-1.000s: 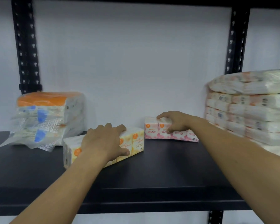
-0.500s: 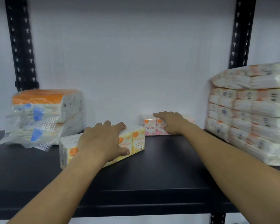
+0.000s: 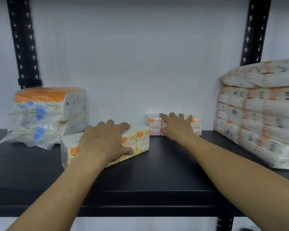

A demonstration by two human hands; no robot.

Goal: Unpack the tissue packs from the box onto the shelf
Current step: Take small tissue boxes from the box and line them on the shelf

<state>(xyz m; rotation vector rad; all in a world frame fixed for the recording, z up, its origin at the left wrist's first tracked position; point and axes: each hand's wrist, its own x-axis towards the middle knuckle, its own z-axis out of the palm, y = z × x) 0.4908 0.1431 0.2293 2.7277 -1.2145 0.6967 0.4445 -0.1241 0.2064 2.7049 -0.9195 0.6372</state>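
Observation:
A yellow multi-pack of mini tissues (image 3: 142,141) lies at an angle on the black shelf (image 3: 157,177), left of centre. My left hand (image 3: 105,140) grips it, fingers over its top and thumb on its front face. A pink rose-scented tissue multi-pack (image 3: 153,125) stands against the white back wall at the centre. My right hand (image 3: 177,127) presses on its front with fingers spread and straight, covering its middle. No box is in view.
A stack of larger tissue packs in loose torn plastic wrap (image 3: 48,112) sits at the shelf's left. A tall wrapped bundle of tissue packs (image 3: 260,114) fills the right side. Black slotted uprights (image 3: 22,42) (image 3: 255,30) stand at both back corners.
My right hand has pushed the pink pack back until it stands square against the wall, and its fingers have spread flat. My left hand has stayed on the yellow pack.

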